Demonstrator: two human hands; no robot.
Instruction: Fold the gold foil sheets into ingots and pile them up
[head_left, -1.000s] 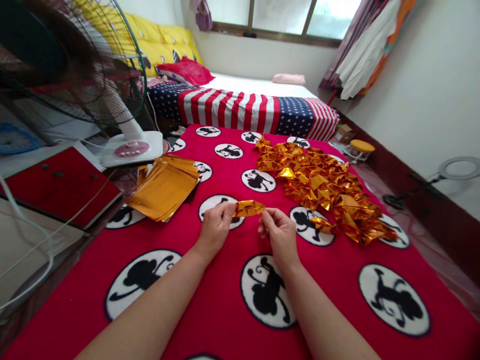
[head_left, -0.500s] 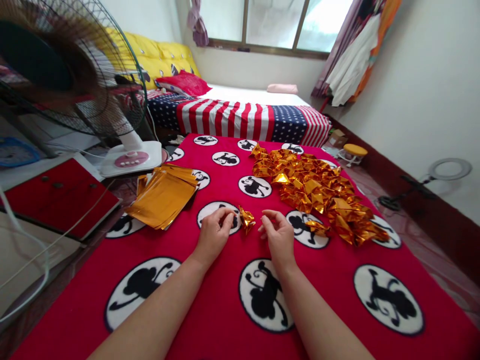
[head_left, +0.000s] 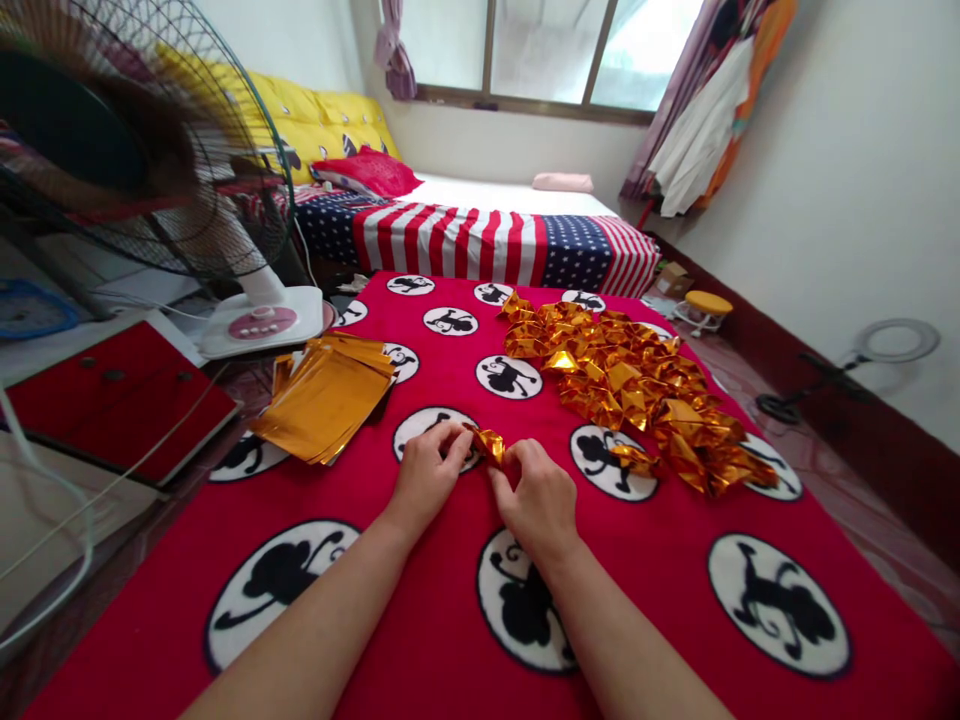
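A small folded piece of gold foil paper (head_left: 491,446) is between my two hands, just above the red cloth (head_left: 420,620). My left hand (head_left: 431,468) pinches its left end between thumb and fingers. On its right end, my right hand (head_left: 536,492) closes with thumb and fingertips. To the left lies a stack of flat gold foil sheets (head_left: 326,398). A large pile of folded gold foil pieces (head_left: 622,375) spreads over the right of the cloth, and one folded piece (head_left: 634,459) lies at its near edge.
A running fan (head_left: 262,320) stands at the left beside a red board (head_left: 124,385). Beyond the cloth is a bed (head_left: 480,240) with a red pillow (head_left: 367,172). On the right floor are a yellow stool (head_left: 708,302) and a ring light (head_left: 896,340).
My right hand has moved left and closed on the right end of the folded foil piece. My left hand keeps its pinch in nearly the same place.
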